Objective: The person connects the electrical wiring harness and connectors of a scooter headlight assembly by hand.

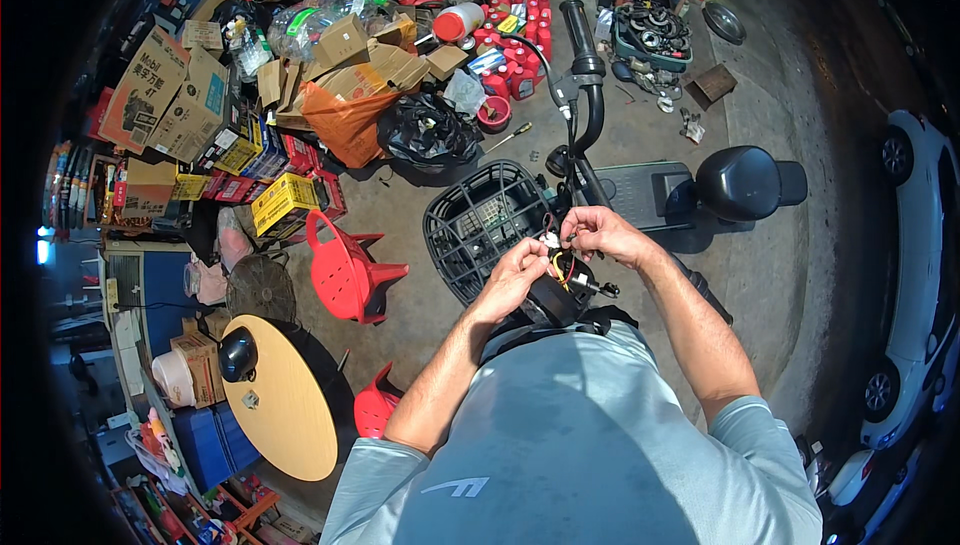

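Both my hands are closed in a pinch over a bundle of wires [562, 267] at the front of a scooter. My left hand [515, 275] grips a small white wire connector [550, 240] at its fingertips. Just right of it, my right hand [608, 236] pinches thin dark wires; their ends are hidden by the fingers. Yellow and red wires hang below, next to a black part with a short stem [597, 288]. The scooter's black basket [470, 220] lies left of my hands, and its handlebar grip [578, 30] points away from me.
The scooter's grey footboard [640, 190] and black seat [738, 183] extend right. Red plastic chairs [345, 270] and a round wooden table [285, 410] stand left. Boxes [190, 105], a black bag [430, 130] and red bottles [525, 30] crowd the far left. A parts bin [650, 60] sits far right.
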### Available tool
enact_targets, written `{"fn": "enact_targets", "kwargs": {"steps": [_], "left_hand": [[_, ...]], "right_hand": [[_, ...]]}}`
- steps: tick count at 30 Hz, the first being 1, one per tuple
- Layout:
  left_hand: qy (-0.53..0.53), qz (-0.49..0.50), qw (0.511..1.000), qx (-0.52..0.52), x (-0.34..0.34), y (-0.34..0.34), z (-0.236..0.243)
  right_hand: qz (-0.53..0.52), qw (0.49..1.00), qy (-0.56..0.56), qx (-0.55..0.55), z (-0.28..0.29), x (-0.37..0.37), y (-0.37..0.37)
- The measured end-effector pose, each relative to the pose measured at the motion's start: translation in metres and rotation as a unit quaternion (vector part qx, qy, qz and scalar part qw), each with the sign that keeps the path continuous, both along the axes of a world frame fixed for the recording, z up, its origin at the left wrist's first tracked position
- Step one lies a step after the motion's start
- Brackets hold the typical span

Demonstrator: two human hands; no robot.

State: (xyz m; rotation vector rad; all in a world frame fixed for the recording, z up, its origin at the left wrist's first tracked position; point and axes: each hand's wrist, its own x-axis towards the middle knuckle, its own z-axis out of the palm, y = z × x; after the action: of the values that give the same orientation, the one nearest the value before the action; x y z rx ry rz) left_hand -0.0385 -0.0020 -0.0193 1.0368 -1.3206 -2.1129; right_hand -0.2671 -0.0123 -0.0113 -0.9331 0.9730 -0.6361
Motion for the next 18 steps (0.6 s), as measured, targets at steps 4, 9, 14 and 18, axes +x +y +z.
{"fn": "enact_targets", "kwargs": {"steps": [4, 9, 14, 18], "left_hand": [[-0.001, -0.002, 1.0, -0.002, -0.0005, -0.0007, -0.0004], [-0.006, -0.004, 1.0, -0.003, -0.0001, -0.0013, -0.0003], [-0.003, -0.001, 1.0, -0.007, -0.0011, -0.0015, 0.0006], [-0.001, -0.003, 1.0, -0.002, -0.0005, -0.0018, -0.0018]], "right_hand": [[-0.02, 0.999, -0.046, 0.013, -0.0035, -0.0027, 0.0001], [-0.022, 0.998, -0.052, 0.021, -0.0023, -0.0032, 0.0002], [-0.026, 0.998, -0.057, 0.021, 0.0005, -0.0026, 0.0009], [-0.022, 0.998, -0.057, 0.025, -0.0003, -0.0034, 0.0003]]}}
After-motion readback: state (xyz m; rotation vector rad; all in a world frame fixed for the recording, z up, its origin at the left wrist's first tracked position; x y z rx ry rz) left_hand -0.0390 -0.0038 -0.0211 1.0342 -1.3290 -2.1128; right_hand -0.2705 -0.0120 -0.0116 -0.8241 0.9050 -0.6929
